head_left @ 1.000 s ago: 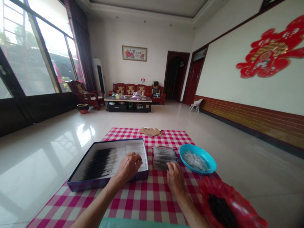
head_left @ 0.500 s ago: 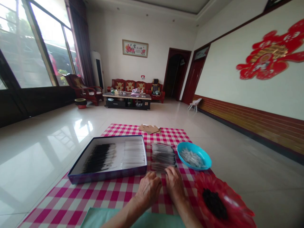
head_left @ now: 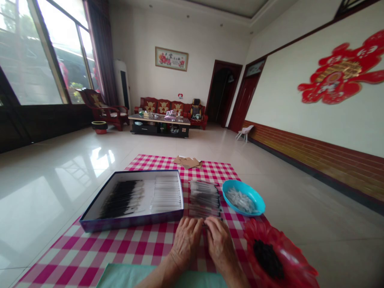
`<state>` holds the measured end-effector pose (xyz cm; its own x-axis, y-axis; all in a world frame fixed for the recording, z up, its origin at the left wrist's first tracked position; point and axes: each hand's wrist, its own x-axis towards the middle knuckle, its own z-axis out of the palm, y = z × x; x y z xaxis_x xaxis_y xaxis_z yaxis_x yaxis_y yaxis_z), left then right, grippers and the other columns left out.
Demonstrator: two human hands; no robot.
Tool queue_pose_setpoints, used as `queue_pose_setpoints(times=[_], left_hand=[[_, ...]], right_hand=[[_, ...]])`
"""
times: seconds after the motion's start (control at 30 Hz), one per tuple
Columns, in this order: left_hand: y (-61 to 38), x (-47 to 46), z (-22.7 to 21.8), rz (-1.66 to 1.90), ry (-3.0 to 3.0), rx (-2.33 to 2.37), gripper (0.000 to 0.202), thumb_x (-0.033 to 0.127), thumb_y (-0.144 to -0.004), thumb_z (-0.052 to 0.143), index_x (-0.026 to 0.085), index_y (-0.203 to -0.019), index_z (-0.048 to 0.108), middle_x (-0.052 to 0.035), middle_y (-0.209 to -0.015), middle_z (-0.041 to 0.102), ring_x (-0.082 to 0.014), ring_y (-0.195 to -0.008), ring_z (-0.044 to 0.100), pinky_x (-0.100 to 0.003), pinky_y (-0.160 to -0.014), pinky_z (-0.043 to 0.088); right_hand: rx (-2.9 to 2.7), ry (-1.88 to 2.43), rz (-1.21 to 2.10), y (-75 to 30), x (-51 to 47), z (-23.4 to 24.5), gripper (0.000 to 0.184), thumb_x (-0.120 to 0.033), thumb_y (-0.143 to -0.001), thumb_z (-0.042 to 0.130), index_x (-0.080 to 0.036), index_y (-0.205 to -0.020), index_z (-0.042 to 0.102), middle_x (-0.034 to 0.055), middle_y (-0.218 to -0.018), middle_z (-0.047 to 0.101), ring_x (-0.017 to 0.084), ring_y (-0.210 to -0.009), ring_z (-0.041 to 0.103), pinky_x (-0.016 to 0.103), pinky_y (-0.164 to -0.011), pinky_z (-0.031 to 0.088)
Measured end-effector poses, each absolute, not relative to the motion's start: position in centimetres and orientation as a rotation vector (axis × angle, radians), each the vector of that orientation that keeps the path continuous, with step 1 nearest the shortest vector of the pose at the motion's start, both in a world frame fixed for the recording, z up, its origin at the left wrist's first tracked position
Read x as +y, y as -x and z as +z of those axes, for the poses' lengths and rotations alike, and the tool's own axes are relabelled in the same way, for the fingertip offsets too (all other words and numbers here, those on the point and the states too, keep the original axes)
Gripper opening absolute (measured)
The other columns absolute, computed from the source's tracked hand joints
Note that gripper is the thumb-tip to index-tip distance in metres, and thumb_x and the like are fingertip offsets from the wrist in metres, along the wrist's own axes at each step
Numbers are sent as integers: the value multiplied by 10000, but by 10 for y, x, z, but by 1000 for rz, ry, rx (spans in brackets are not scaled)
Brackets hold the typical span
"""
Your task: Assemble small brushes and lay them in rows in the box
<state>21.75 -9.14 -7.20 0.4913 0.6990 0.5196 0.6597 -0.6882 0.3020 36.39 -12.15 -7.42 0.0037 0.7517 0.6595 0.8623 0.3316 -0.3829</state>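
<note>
My left hand [head_left: 186, 239] and my right hand [head_left: 220, 242] almost meet, fingers curled and fingertips pinched together. Whatever small, thin thing may be between them is mostly hidden. Just beyond the fingertips lies a row of slim, clear pen-like sticks [head_left: 204, 197] with dark ends. To the left, a shallow dark-blue box [head_left: 132, 223] holds black-ended sticks [head_left: 118, 198] and a block of whitish translucent tubes [head_left: 166, 194]. On the right, a turquoise bowl [head_left: 260, 194] contains small clear plastic pieces [head_left: 241, 201]. Nearer, small black pieces [head_left: 268, 258] fill the middle of a red petal-edged bowl [head_left: 292, 256].
A pink-and-white checked cloth [head_left: 135, 256] covers the table. Pale green fabric [head_left: 126, 276] lies at the near edge, and torn brown cardboard [head_left: 189, 162] at the far edge. Across the tiled floor stand a low coffee table [head_left: 159, 127], a red sofa [head_left: 163, 105] and a small chair [head_left: 244, 132].
My hands have come closer together, the fingertips now meeting in front of the row of sticks. The camera view has shifted slightly.
</note>
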Motion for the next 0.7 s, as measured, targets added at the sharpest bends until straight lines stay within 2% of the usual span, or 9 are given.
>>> queue_pose_setpoints(times=[0.1,0.17,0.37,0.43,0.53,0.7], left_hand=[[-215,-89,-79,909,-2618,1285,324,107,-853,414,231,-1107,572,-43,-890,611,-199,-817,521,-322,-754,404],[-212,-88,-80,926,-2587,1302,331,90,-844,407,226,-1092,579,-44,-900,611,-196,-833,521,-319,-766,402],[-207,-87,-76,952,-2622,1260,317,93,-837,425,215,-1087,576,-41,-873,619,-200,-810,525,-334,-748,385],[-208,-88,-75,959,-2648,1264,301,109,-846,434,223,-1088,572,-35,-849,620,-203,-787,525,-347,-746,374],[-210,-91,-76,990,-2672,1260,262,134,-869,426,229,-1066,570,-30,-817,609,-198,-758,518,-343,-738,364],[-215,-96,-79,986,-2667,1252,158,159,-882,438,217,-838,578,-21,-754,576,-179,-713,496,-308,-697,356]], right_hand=[[-1549,1463,-74,-368,-121,-70,320,-216,-823,466,-187,-1122,575,120,-1108,639,246,-1027,600,401,-864,512],[-1377,1518,79,-374,-121,-67,356,-302,-820,490,-161,-1137,566,130,-1063,664,247,-954,637,372,-797,540],[-1077,1579,574,-382,-122,-72,474,-539,-786,512,-127,-966,663,108,-849,733,249,-770,685,315,-677,551],[-1056,1572,618,-378,-123,-74,488,-566,-774,518,-130,-930,670,91,-799,733,243,-714,680,298,-617,545],[-1149,1592,542,-367,-125,-75,459,-570,-787,501,-154,-847,685,73,-766,729,237,-716,669,284,-640,528],[-1263,1567,509,-354,-127,-79,403,-531,-808,506,-173,-820,690,67,-751,728,222,-687,669,257,-616,513]])
